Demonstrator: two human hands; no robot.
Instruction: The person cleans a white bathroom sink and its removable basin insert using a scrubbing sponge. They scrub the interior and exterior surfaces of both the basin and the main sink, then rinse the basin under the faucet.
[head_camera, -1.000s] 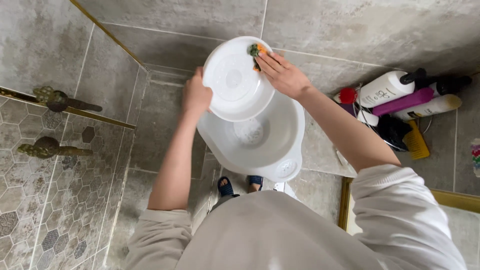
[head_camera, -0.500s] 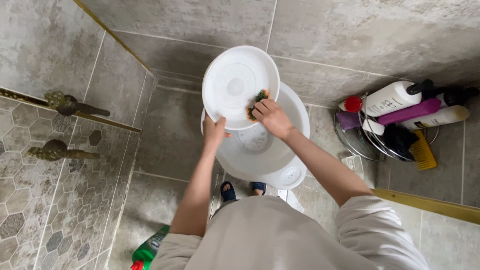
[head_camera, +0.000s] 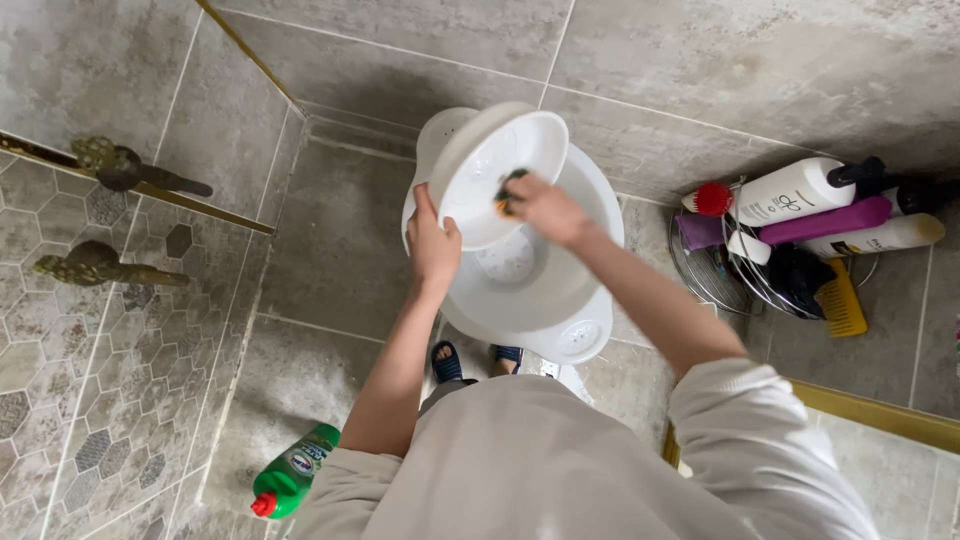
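White bowl (head_camera: 478, 165) tilts on edge above a larger white basin (head_camera: 560, 290), its rim clamped at the lower left by the left hand (head_camera: 432, 245), fingers wrapped around it. Against the bowl's inner face the right hand (head_camera: 545, 208), blurred, has its fingers pinched on a green-and-orange scrub pad (head_camera: 506, 195). Beyond the right fingers, a wire rack (head_camera: 715, 285) holds bottles; a green bottle (head_camera: 292, 472) lies on the floor, well behind the left hand

Home bathroom, shower corner. Grey tiled floor (head_camera: 330, 250) and walls, hexagon-tiled wall on the left with two brass taps (head_camera: 110, 170). Wire caddy (head_camera: 720, 280) of toiletry bottles (head_camera: 790, 190) on the right, green detergent bottle (head_camera: 292, 470) near left, white plastic basins (head_camera: 540, 290) at centre.
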